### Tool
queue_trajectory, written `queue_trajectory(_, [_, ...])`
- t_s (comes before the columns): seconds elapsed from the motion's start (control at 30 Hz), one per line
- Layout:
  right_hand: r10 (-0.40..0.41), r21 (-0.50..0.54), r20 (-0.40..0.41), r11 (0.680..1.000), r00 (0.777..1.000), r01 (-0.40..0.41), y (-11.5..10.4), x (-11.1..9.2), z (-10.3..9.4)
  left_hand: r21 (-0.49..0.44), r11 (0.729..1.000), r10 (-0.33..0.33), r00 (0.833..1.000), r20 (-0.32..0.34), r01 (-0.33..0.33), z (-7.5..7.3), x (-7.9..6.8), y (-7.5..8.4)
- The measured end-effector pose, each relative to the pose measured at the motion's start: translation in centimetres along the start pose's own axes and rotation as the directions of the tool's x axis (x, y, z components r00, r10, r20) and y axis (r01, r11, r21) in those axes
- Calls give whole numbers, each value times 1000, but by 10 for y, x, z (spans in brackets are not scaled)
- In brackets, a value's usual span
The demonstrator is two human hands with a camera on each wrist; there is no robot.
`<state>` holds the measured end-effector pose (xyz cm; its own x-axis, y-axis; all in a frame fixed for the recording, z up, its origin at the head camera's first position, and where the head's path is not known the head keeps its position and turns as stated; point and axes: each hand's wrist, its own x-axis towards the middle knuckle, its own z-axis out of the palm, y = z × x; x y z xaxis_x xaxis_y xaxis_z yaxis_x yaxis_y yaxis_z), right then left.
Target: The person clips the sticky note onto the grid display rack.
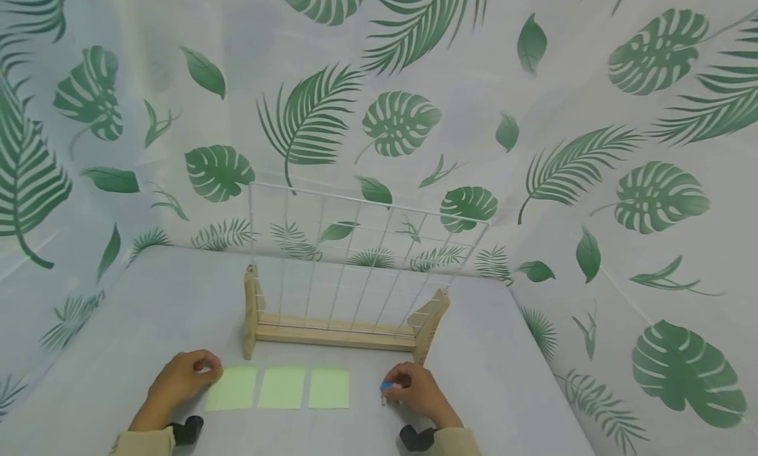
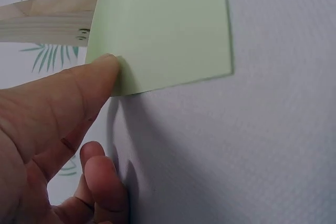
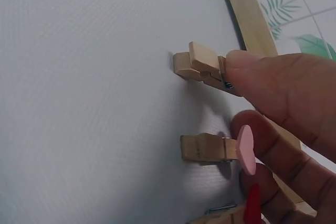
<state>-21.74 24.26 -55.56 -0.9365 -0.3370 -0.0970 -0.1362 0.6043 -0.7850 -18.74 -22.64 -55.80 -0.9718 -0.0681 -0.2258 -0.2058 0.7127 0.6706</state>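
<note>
My left hand [image 1: 183, 377] pinches the upper left corner of the leftmost light green paper note [image 1: 232, 389], the thumb on its face in the left wrist view. That corner is raised off the table. Two more green notes, a middle one [image 1: 281, 387] and a right one [image 1: 329, 387], lie in a row beside it. My right hand [image 1: 414, 388] holds a small wooden clothespin [image 3: 202, 66] between thumb and fingers. A blue piece [image 1: 386, 385] shows at its fingertips. Below it are a clothespin with a pink piece [image 3: 202, 148] and one with a red piece [image 3: 253, 205].
A wooden stand [image 1: 337, 336] with a tilted white wire grid [image 1: 355, 245] stands behind the notes. The table cover [image 1: 177, 278] is pale grey. Leaf-printed sheets [image 1: 462, 114] rise behind and at both sides.
</note>
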Motion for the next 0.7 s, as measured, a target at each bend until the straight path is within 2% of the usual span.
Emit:
queue_trajectory(0.27, [-29, 24, 31, 999, 999, 28, -1, -1, -4, -26, 999, 42, 999, 27, -41, -2, -1, -2])
queue_trajectory(0.37, [-39, 26, 31, 999, 999, 38, -1, 0, -4, -48, 999, 28, 998, 59, -25, -5, -1, -4])
queue_trajectory(0.53, [-65, -14, 0, 998, 998, 65, -4, 0, -5, -68, 998, 5, 995, 97, 2, -10, 2, -8])
queue_trajectory(0.7, [-94, -65, -22, 994, 995, 93, -8, 1, -5, -67, 997, 49, 995, 83, -43, -14, 2, -12])
